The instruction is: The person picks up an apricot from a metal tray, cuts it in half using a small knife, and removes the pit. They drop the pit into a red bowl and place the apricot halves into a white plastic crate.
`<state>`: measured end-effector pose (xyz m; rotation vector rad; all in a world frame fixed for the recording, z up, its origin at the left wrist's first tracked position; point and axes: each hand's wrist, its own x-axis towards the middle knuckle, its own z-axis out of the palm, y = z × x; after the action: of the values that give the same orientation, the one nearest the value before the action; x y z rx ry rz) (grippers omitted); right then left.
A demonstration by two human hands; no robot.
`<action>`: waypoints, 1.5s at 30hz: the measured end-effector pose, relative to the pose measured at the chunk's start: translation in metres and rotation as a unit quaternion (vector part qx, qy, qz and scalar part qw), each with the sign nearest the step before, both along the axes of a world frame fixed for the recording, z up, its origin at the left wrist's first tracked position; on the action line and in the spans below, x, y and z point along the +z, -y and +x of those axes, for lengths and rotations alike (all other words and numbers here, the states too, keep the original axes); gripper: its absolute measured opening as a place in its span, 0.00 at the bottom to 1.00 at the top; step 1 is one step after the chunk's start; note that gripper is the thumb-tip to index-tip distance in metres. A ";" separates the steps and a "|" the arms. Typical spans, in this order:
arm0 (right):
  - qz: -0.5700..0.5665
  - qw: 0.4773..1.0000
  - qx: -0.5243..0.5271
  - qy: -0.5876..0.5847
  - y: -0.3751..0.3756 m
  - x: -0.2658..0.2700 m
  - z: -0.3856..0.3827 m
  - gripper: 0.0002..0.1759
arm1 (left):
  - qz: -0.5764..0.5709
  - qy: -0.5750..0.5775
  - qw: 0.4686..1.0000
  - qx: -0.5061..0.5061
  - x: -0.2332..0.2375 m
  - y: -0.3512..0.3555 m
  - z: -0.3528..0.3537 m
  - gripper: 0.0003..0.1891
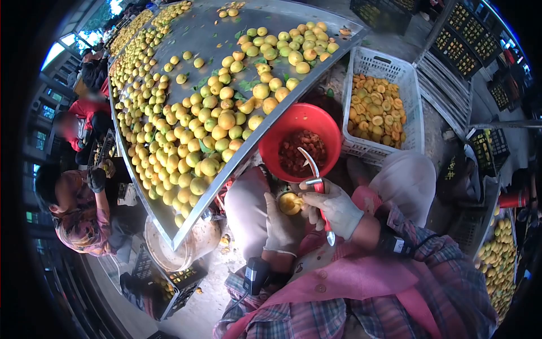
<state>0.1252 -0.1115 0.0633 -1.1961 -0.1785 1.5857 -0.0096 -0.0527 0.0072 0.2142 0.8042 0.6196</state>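
On the wearer's side of the red basin (302, 117), the left hand (284, 229) cradles an opened apricot (290, 204); the right hand (340, 211) grips a red-handled hooked tool (319, 188), best angled clear of the left.

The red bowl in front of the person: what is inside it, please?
In the red bowl lies a heap of small reddish-brown pieces, probably fruit stones. The curved blade hides part of them; what lies beneath cannot be seen.
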 end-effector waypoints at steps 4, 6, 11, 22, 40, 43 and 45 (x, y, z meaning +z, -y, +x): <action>-0.008 0.998 -0.066 0.011 -0.010 -0.006 0.014 0.11 | -0.019 0.015 0.999 0.022 0.001 -0.006 -0.003 0.34; -0.001 0.996 -0.087 0.012 -0.012 -0.006 0.019 0.11 | -0.033 0.014 0.999 0.026 0.000 -0.006 -0.004 0.34; -0.003 0.996 -0.089 0.032 -0.011 -0.016 0.025 0.12 | -0.035 0.012 0.999 0.025 -0.005 -0.007 -0.006 0.31; -0.026 0.992 -0.074 0.103 -0.012 -0.024 0.031 0.10 | -0.055 0.010 0.997 0.051 0.003 -0.006 -0.013 0.27; -0.062 0.996 -0.044 0.051 -0.017 -0.050 0.028 0.14 | 0.027 0.025 0.981 0.190 0.053 -0.031 -0.081 0.24; -0.031 0.999 0.011 0.010 -0.013 -0.056 0.023 0.14 | 0.046 0.017 0.985 0.166 0.059 -0.026 -0.065 0.24; -0.040 0.998 0.043 0.010 -0.011 -0.047 0.014 0.14 | 0.013 0.012 0.989 0.144 0.056 -0.022 -0.053 0.25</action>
<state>0.1393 -0.1005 0.0166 -1.2804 -0.1827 1.6700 -0.0624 -0.0303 0.0634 0.1153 0.8106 0.9032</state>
